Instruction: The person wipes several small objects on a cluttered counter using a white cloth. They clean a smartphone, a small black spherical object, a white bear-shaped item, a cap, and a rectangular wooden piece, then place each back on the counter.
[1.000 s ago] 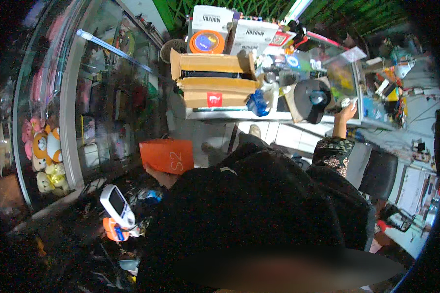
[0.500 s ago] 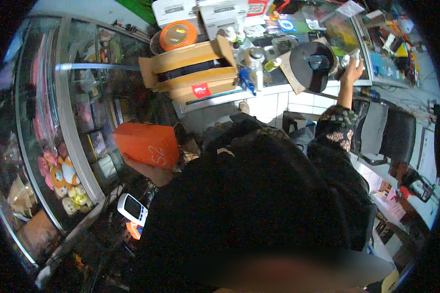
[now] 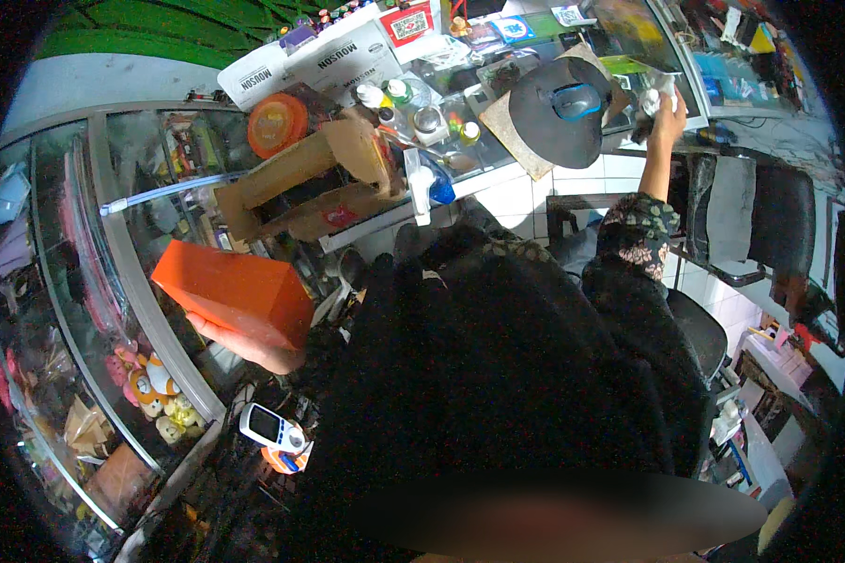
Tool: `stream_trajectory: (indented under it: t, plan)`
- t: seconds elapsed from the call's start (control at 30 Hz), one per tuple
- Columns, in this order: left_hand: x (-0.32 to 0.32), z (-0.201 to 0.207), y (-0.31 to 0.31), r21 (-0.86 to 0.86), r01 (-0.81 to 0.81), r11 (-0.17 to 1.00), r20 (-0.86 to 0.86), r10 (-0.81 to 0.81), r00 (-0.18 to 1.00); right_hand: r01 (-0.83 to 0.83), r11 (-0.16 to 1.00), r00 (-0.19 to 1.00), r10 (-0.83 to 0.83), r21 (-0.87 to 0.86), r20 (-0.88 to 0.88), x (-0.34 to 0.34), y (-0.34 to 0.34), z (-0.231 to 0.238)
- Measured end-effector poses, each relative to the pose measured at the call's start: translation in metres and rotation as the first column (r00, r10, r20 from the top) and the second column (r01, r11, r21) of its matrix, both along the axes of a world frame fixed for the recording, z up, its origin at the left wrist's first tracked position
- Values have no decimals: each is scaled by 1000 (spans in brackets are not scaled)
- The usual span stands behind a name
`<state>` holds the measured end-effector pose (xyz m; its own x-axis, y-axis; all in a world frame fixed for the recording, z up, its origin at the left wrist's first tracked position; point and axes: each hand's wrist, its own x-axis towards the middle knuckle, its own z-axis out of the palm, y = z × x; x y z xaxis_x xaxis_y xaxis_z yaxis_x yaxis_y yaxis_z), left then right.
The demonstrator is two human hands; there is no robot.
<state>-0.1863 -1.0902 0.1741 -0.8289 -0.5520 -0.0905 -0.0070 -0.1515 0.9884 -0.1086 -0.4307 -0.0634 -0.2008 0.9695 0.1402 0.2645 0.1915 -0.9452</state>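
Observation:
An orange box [image 3: 244,291] rests on my left hand [image 3: 244,345], its fingers stretched along the underside and the thumb side hidden. That hand is out to the left, in front of a glass display cabinet [image 3: 180,338]. My right hand [image 3: 667,124] reaches to the far right end of the glass counter and is closed on a crumpled white tissue or cloth [image 3: 664,90]. Just left of it lies a dark mouse pad [image 3: 556,133] with a black and blue computer mouse [image 3: 575,101] on it.
An open cardboard box [image 3: 347,174], an orange-lidded jar [image 3: 277,125] and a blue spray bottle [image 3: 438,184] stand along the counter. White cartons [image 3: 314,70] are behind them. Right of me is a black chair [image 3: 765,220]. A white meter [image 3: 270,428] sits low on the left.
My left hand has carried the orange box further left, tilting it. The view has shifted, so the counter items appear turned. My right hand still grips the white tissue or cloth.

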Motion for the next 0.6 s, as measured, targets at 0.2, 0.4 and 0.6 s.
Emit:
stream_trajectory:
  t: [0.2, 0.4, 0.6]
  plan:
    - [-3, -18, -18, -49, -24, 999, -130, 18, 991, -49, 914, 830, -188, 403, 526, 21, 43, -33]
    - [-10, -2, 13, -311, -104, 945, -173, 51, 984, -113, 987, 519, -38, 112, 854, -8, 61, -54]
    - [-42, 38, 67, 194, 197, 961, -301, -133, 944, -508, 853, 859, 490, 124, 149, -43, -67, 86]
